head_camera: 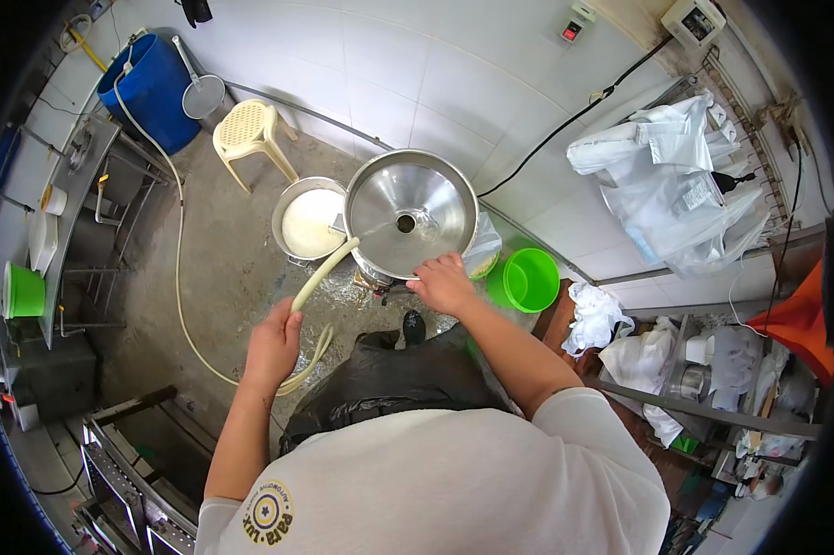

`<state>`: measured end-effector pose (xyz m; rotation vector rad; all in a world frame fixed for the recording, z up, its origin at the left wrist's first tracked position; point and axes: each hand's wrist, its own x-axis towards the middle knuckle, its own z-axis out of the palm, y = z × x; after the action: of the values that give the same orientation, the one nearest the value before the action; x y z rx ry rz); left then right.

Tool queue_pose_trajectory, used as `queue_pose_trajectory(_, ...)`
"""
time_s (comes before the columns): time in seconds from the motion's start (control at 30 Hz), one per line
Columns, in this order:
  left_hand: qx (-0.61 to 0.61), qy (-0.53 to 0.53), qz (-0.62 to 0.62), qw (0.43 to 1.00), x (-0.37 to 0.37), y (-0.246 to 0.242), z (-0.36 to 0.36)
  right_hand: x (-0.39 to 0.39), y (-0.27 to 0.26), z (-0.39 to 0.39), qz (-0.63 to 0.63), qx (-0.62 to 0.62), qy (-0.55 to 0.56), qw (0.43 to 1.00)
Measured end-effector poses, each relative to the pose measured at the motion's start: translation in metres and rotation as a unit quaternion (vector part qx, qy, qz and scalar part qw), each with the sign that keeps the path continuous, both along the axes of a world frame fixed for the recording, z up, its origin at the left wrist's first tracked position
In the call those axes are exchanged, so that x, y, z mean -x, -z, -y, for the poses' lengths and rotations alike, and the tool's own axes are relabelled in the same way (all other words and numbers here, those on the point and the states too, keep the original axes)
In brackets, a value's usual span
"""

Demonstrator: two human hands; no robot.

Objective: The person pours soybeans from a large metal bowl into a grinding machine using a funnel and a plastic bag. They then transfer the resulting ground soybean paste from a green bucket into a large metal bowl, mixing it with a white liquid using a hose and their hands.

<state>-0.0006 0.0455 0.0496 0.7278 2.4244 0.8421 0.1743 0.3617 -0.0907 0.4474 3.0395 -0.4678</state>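
My left hand (275, 340) is closed around a cream-coloured hose (321, 272). The hose's end rests near the left front rim of a wide stainless steel hopper (382, 201), which slopes down to a dark round hole. Wet patches shine on the hopper's inner surface. My right hand (446, 283) grips the hopper's front right rim, fingers over the edge and thumb outside. Left of the hopper, partly under its rim, stands a metal pot (278, 232) with a whitish content (311, 222). The machine body below the hopper is mostly hidden.
A green bucket (528, 281) stands right of the hopper. Behind the pot are a plastic stool (247, 128) and a blue barrel (150, 94). The hose loops over the wet concrete floor (223, 277). Plastic bags (673, 173) hang on the right wall. A steel table (77, 187) lines the left.
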Motion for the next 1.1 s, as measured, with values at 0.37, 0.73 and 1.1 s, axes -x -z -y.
queue_pose_trajectory(0.37, -0.009, 0.032, -0.008, 0.999, 0.013, 0.026, 0.008, -0.001, 0.009, 0.004, -0.026, -0.036, 0.004, 0.999)
queue_pose_trajectory(0.73, 0.005, 0.047, -0.007, 0.999, 0.010, 0.026, -0.011, -0.009, 0.014, 0.001, -0.011, -0.010, 0.031, 0.999)
queue_pose_trajectory(1.1, 0.045, -0.005, -0.089, 0.995, -0.055, 0.041, -0.070, -0.050, 0.018, -0.034, -0.153, 0.099, -0.034, 0.983)
